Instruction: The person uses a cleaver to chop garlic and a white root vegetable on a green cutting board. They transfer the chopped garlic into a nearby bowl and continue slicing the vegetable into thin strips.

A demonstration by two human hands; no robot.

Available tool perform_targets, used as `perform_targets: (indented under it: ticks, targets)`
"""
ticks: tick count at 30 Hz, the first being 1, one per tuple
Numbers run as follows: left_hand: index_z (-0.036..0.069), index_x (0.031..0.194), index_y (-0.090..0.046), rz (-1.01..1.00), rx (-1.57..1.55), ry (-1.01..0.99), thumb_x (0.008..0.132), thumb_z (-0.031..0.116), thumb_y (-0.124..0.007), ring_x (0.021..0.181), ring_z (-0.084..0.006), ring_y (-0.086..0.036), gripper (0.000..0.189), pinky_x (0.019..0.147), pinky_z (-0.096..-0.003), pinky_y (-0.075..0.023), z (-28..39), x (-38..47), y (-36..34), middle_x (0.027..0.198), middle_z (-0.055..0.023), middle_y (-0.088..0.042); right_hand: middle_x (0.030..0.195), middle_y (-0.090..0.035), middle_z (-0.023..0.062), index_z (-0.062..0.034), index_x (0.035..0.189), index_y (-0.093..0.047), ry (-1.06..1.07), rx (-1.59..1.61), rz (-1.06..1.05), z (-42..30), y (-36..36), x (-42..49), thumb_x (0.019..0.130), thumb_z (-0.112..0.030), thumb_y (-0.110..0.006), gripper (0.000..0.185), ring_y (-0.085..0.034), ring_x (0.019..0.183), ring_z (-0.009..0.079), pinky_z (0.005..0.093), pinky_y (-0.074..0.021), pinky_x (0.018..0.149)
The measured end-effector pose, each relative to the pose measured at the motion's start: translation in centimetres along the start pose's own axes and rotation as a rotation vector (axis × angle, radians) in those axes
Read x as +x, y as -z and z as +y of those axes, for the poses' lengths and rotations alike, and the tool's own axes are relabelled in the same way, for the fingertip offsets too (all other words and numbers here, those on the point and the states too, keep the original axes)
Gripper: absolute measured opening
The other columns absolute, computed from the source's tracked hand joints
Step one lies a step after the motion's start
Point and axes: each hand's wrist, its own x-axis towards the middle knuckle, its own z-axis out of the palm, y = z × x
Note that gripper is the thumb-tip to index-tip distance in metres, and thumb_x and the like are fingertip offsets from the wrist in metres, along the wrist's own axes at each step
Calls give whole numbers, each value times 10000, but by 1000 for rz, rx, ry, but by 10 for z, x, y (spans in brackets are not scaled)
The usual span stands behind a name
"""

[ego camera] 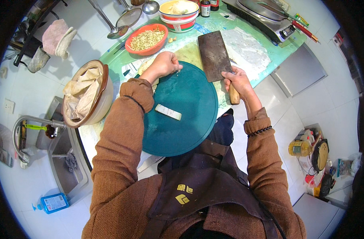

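My right hand [237, 80] grips a cleaver [214, 55] where its wooden handle meets the broad dark blade, which is held beside the right edge of the round green cutting board [188, 134]. Over the board's far left part is my left hand [167, 64], fingertips pinched together, with small pale bits at them. A pale, whitish strip of food [168, 112] lies on the board, left of its middle. Partly hidden behind my left wrist is a pale yellowish piece of food [146, 66]. Beyond it stands an orange bowl [147, 40] of finely cut shreds.
A cloth-filled crock [106, 89] stands left, near the sink [66, 170] and faucet [38, 119]. Behind the board are garlic cloves [172, 39], a tub [179, 24] with a bowl on it, and dark bottles [205, 8]. A cooktop [259, 25] with a pan is at back right.
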Motion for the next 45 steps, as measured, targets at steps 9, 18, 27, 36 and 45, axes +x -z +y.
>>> perform_targets:
  ticks: [9,18,27,36,45]
  targets:
    - [-7,887,-700,140,-220,-40,942,48,-754,638,-150,-681,94,605,-333,-548,4,-11,-12,749,-76,-717,637,-615,37,-25,995,-634,15,-23,-13,1,2,1,986,-65,-713,89,-580,485,157,318,-495,485]
    - [-38,1031,-744,226,-44,-93,1008,41,-686,681,-121,-670,100,649,-302,-563,-1,-12,-23,796,-59,-722,637,-613,36,-28,1015,-641,9,-10,-7,1,1,1,989,-66,-711,84,-581,488,159,320,-497,486]
    - [-1,1017,-780,-25,229,-245,809,26,-830,885,-304,-756,216,791,-414,-591,-2,-8,-6,927,-165,-781,638,-608,33,-20,1031,-637,3,-20,-3,0,0,0,993,-56,-705,86,-571,488,156,323,-495,486]
    - [28,877,-734,28,582,-391,754,25,-765,878,-409,-719,127,760,-481,-567,16,-12,-12,874,-214,-726,639,-602,26,-19,1033,-637,-17,-23,12,-2,-1,-1,991,-55,-706,89,-568,490,148,317,-497,483]
    - [30,828,-712,3,504,-323,721,44,-771,804,-331,-722,123,711,-432,-560,17,-4,-3,811,-156,-718,637,-600,30,-8,1039,-632,-13,-39,14,-3,-2,-2,988,-50,-699,94,-562,486,151,322,-493,480]
